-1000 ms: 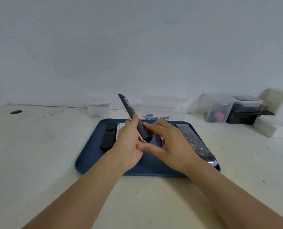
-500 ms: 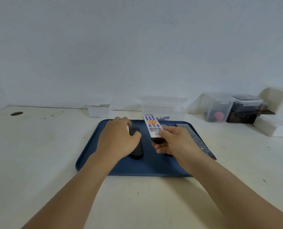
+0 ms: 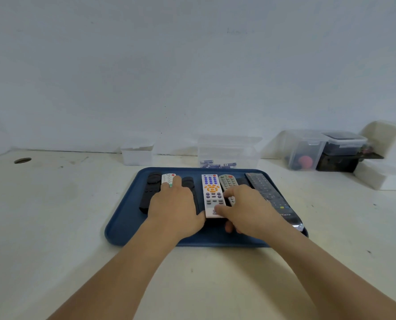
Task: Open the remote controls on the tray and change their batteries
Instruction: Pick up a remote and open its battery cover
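On the blue tray (image 3: 123, 218), remotes lie side by side. Left hand (image 3: 172, 204) rests flat, fingers relaxed, over the black remote (image 3: 189, 181). Right hand (image 3: 245, 209) pinches the white remote (image 3: 212, 195) at its near end, thumb on top, fingers curled below.

Blue tray (image 3: 123, 224); white remote (image 3: 212, 195) with purple, orange, grey buttons; black remote (image 3: 267, 192)
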A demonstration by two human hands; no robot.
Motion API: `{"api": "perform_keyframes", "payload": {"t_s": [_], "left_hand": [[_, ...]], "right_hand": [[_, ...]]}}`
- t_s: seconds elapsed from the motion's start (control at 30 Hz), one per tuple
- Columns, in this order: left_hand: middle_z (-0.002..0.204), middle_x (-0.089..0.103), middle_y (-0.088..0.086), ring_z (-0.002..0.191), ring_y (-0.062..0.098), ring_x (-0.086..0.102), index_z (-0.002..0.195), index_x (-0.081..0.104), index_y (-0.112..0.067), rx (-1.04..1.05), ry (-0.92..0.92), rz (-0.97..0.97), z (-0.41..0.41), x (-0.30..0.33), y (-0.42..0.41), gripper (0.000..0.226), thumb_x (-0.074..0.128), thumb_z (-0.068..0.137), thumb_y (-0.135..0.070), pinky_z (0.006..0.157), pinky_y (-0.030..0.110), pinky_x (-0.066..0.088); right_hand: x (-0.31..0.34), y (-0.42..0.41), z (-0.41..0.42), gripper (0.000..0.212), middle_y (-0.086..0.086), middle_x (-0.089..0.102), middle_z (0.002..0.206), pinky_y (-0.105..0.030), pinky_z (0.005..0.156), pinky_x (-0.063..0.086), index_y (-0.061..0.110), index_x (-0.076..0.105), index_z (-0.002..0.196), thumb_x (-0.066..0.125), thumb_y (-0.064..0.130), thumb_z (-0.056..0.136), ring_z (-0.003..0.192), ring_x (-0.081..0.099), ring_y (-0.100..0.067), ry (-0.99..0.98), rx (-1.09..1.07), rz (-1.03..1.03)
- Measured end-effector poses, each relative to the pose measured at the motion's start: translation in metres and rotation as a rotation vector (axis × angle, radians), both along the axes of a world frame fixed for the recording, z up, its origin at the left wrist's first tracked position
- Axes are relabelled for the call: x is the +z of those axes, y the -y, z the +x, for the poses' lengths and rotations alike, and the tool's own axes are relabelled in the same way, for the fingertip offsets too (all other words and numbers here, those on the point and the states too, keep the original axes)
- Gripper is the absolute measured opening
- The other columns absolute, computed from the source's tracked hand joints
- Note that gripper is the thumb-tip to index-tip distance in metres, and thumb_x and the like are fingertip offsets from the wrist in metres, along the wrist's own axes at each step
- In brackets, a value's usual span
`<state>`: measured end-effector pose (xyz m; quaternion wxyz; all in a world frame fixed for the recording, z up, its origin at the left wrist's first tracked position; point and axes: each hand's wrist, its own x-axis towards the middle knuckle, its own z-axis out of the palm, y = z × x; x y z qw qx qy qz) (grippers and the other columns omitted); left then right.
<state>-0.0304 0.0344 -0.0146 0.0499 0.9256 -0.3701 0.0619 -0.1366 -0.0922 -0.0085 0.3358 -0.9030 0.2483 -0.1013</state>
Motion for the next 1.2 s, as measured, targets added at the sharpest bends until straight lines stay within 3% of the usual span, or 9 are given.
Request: {"api": "perform_keyframes", "payload": {"t_s": [0.2,0.4,0.53,0.63,0.7,0.77,0.87,1.07,1.2], "left_hand": [[0.124,0.042,0.007,0.108,0.025,0.05,0.088,0.048,-0.014,-0.01,-0.007,-0.048,-0.006,0.003,0.004,0.029,0.056,0.092,-0.042,0.075,0.033,0.046],[0.131,0.04,0.01,0.112,0.027,0.052,0.111,0.059,-0.008,0.109,0.02,-0.064,-0.006,-0.002,0.016,0.029,0.058,0.095,-0.032,0.072,0.031,0.041],[0.131,0.039,0.01,0.102,0.025,0.057,0.112,0.06,-0.003,0.168,-0.016,-0.228,-0.001,-0.002,0.017,0.028,0.051,0.101,-0.027,0.069,0.029,0.041],[0.115,0.048,0.009,0.085,0.02,0.055,0.103,0.059,-0.007,0.099,-0.023,-0.51,0.006,-0.001,0.012,0.031,0.044,0.104,-0.034,0.066,0.028,0.041],[0.099,0.06,0.009,0.074,0.021,0.056,0.095,0.058,-0.011,-0.031,-0.256,-0.777,0.006,0.004,0.011,0.029,0.043,0.106,-0.033,0.061,0.028,0.041],[0.082,0.068,0.008,0.064,0.019,0.06,0.101,0.061,-0.012,-0.186,-0.781,-1.013,-0.003,0.011,0.012,0.025,0.043,0.108,-0.027,0.056,0.029,0.047],[0.069,0.064,0.009,0.052,0.022,0.057,0.101,0.062,-0.009,-0.303,-1.199,-1.059,-0.019,0.014,0.016,0.021,0.045,0.107,-0.02,0.048,0.031,0.047],[0.057,0.062,0.009,0.043,0.022,0.054,0.09,0.068,-0.014,-0.281,-0.986,-0.913,-0.019,0.007,0.019,0.037,0.056,0.098,-0.048,0.041,0.026,0.04],[0.058,0.064,0.009,0.044,0.022,0.056,0.1,0.067,-0.01,-0.308,-0.998,-0.899,-0.02,0.006,0.018,0.033,0.053,0.102,-0.041,0.041,0.026,0.043]], "right_hand": [[0.002,0.004,0.001,0.028,0.007,0.062,0.075,-0.022,0.063,0.048,0.018,0.066,0.111,0.072,0.032,0.088,0.067,0.062,-0.01,0.079,-0.066,-0.136],[-0.001,0.008,0.004,0.024,0.006,0.061,0.077,-0.03,0.079,0.054,0.024,0.07,0.1,0.07,0.043,0.086,0.076,0.063,-0.011,0.165,-0.088,-0.149],[0.001,0.009,0.004,0.015,0.011,0.061,0.07,-0.017,0.056,0.043,0.025,0.071,0.09,0.071,0.039,0.086,0.059,0.057,0.0,0.237,-0.121,-0.157],[0.004,0.011,0.004,0.015,0.01,0.062,0.063,-0.024,0.057,0.048,0.021,0.072,0.085,0.069,0.035,0.089,0.055,0.057,-0.003,0.344,-0.14,-0.115],[0.008,0.011,0.005,0.021,0.004,0.066,0.067,-0.029,0.054,0.048,0.018,0.072,0.086,0.065,0.037,0.093,0.052,0.055,-0.007,0.436,-0.145,0.115],[0.015,0.007,0.004,0.031,-0.001,0.066,0.077,-0.028,0.049,0.043,0.011,0.071,0.095,0.06,0.04,0.097,0.057,0.055,-0.012,0.533,-0.088,0.492],[0.021,0.006,0.001,0.04,-0.014,0.068,0.091,-0.029,0.054,0.043,0.005,0.069,0.105,0.056,0.042,0.099,0.067,0.056,-0.02,0.636,-0.009,0.736],[0.019,0.017,-0.003,0.025,-0.008,0.07,0.083,-0.024,0.049,0.04,0.005,0.071,0.099,0.063,0.029,0.097,0.058,0.056,-0.013,0.632,0.041,0.847],[0.016,0.018,-0.002,0.022,-0.005,0.068,0.081,-0.025,0.052,0.042,0.006,0.069,0.107,0.07,0.022,0.092,0.061,0.059,-0.013,0.642,0.051,0.766]]}}
